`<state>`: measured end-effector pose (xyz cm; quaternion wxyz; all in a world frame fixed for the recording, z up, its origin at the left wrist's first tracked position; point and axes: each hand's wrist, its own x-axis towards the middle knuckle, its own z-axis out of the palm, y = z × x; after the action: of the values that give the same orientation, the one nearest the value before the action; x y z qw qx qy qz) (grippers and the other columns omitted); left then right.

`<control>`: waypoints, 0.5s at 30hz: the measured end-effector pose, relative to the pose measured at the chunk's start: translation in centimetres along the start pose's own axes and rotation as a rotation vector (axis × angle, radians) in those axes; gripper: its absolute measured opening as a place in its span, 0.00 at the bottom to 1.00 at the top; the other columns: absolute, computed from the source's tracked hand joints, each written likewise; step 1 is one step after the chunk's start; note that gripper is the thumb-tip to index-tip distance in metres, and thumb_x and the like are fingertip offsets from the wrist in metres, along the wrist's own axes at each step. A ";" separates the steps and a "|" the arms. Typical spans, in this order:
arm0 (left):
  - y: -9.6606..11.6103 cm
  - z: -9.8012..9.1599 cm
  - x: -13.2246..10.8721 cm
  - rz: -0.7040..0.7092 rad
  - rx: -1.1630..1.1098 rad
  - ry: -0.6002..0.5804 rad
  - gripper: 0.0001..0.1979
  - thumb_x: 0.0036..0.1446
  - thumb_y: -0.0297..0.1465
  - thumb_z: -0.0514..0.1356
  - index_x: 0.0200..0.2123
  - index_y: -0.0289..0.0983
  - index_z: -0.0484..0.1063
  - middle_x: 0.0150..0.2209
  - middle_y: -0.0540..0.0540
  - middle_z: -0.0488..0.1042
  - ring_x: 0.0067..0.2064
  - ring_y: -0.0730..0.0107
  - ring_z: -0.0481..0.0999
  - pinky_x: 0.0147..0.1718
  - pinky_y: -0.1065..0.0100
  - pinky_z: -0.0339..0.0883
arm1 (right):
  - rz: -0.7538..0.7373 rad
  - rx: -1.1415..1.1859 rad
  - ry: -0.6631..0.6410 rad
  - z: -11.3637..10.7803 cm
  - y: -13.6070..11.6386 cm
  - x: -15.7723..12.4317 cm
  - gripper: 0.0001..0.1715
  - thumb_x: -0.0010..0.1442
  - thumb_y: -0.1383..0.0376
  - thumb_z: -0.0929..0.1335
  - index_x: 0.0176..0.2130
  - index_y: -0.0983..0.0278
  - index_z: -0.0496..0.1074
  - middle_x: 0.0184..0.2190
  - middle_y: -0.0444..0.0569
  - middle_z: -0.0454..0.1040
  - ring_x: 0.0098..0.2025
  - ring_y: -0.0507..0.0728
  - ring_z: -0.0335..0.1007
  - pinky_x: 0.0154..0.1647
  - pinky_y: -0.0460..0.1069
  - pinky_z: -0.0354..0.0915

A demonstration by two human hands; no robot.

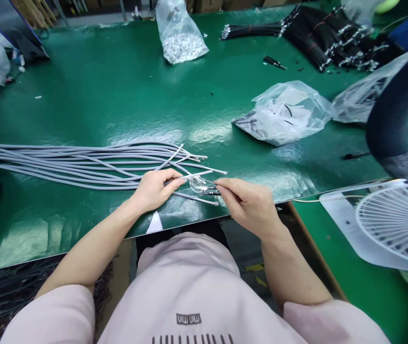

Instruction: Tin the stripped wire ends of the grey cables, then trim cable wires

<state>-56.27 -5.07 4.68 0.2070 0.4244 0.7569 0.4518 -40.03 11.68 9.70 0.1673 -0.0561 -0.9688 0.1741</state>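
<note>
My left hand (161, 188) is closed in a pinch on a grey cable near its stripped end, where loose pale strands (197, 182) fan out. My right hand (249, 203) is closed just to the right of those strands. From its fingers a slim dark tool with a metallic tip (210, 191) points left to the strands; its exact kind is unclear. Several other grey cables (82, 160) run in from the left, their pale ends lying around and beyond my left hand.
A clear bag of small shiny parts (182, 45) stands at the back. Another clear bag (290, 114) lies to the right. Black cable bundles (307, 38) and a small black-handled tool (274, 62) lie back right. A dark flexible hose (386, 114) and white fan (397, 224) occupy the right side.
</note>
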 end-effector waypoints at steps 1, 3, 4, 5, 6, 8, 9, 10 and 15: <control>0.0 0.0 0.0 0.009 0.013 0.007 0.13 0.59 0.38 0.57 0.36 0.36 0.77 0.29 0.49 0.78 0.28 0.72 0.71 0.30 0.71 0.59 | 0.002 -0.019 -0.021 0.1 0.1 0.0 0.12 0.64 0.66 0.63 0.41 0.63 0.75 0.36 0.50 0.80 0.36 0.55 0.77 0.37 0.47 0.69; 0.0 0.0 0.0 0.022 0.034 0.016 0.13 0.59 0.38 0.57 0.36 0.37 0.77 0.31 0.48 0.79 0.29 0.72 0.72 0.31 0.71 0.60 | 0.013 -0.043 -0.054 0.3 0.4 -0.1 0.12 0.64 0.66 0.63 0.40 0.62 0.76 0.35 0.49 0.80 0.35 0.55 0.77 0.36 0.47 0.69; 0.0 0.0 -0.1 0.025 0.043 0.017 0.12 0.59 0.38 0.57 0.36 0.37 0.78 0.31 0.48 0.79 0.30 0.71 0.73 0.31 0.71 0.60 | 0.016 -0.047 -0.064 0.4 0.5 -0.1 0.12 0.64 0.66 0.62 0.40 0.62 0.76 0.35 0.49 0.80 0.34 0.55 0.77 0.36 0.47 0.69; 0.0 0.0 -0.1 0.029 0.053 0.016 0.12 0.59 0.38 0.57 0.36 0.37 0.78 0.32 0.48 0.79 0.30 0.71 0.73 0.32 0.71 0.60 | 0.013 -0.046 -0.073 0.4 0.6 -0.1 0.12 0.64 0.66 0.62 0.40 0.62 0.76 0.35 0.49 0.80 0.34 0.55 0.77 0.36 0.47 0.68; 0.0 0.0 -0.1 0.033 0.062 0.017 0.12 0.59 0.38 0.57 0.36 0.37 0.78 0.32 0.48 0.80 0.31 0.71 0.74 0.32 0.71 0.61 | 0.008 -0.044 -0.078 0.5 0.7 -0.1 0.13 0.64 0.66 0.62 0.40 0.62 0.76 0.35 0.49 0.80 0.34 0.55 0.77 0.35 0.47 0.68; -0.1 0.1 -0.1 0.046 0.077 0.017 0.12 0.60 0.38 0.57 0.36 0.38 0.77 0.32 0.48 0.80 0.31 0.70 0.74 0.32 0.71 0.61 | 0.002 -0.038 -0.083 0.6 0.6 0.0 0.13 0.65 0.65 0.62 0.40 0.62 0.76 0.35 0.49 0.80 0.34 0.55 0.77 0.34 0.47 0.68; -0.1 0.1 -0.1 0.052 0.084 0.019 0.12 0.60 0.37 0.57 0.36 0.38 0.77 0.32 0.48 0.80 0.31 0.70 0.74 0.32 0.71 0.61 | 0.001 -0.037 -0.082 0.7 0.6 0.0 0.13 0.65 0.65 0.62 0.41 0.62 0.76 0.35 0.49 0.80 0.34 0.55 0.77 0.34 0.47 0.68; -0.1 0.1 -0.1 0.057 0.091 0.022 0.12 0.60 0.37 0.57 0.36 0.38 0.77 0.32 0.48 0.80 0.31 0.70 0.74 0.32 0.71 0.61 | -0.001 -0.036 -0.080 0.8 0.6 0.1 0.13 0.65 0.65 0.62 0.41 0.62 0.76 0.35 0.49 0.80 0.34 0.55 0.77 0.34 0.47 0.68; -0.1 0.3 -0.1 0.083 0.129 0.036 0.11 0.60 0.37 0.57 0.35 0.38 0.77 0.33 0.48 0.80 0.31 0.71 0.75 0.32 0.71 0.61 | -0.010 -0.019 -0.080 1.1 0.4 0.3 0.13 0.65 0.66 0.62 0.41 0.63 0.76 0.35 0.49 0.80 0.35 0.55 0.77 0.34 0.47 0.67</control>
<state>-56.07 -5.07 4.45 0.1468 0.4596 0.7699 0.4176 -40.69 11.71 8.65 0.1289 -0.0457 -0.9766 0.1661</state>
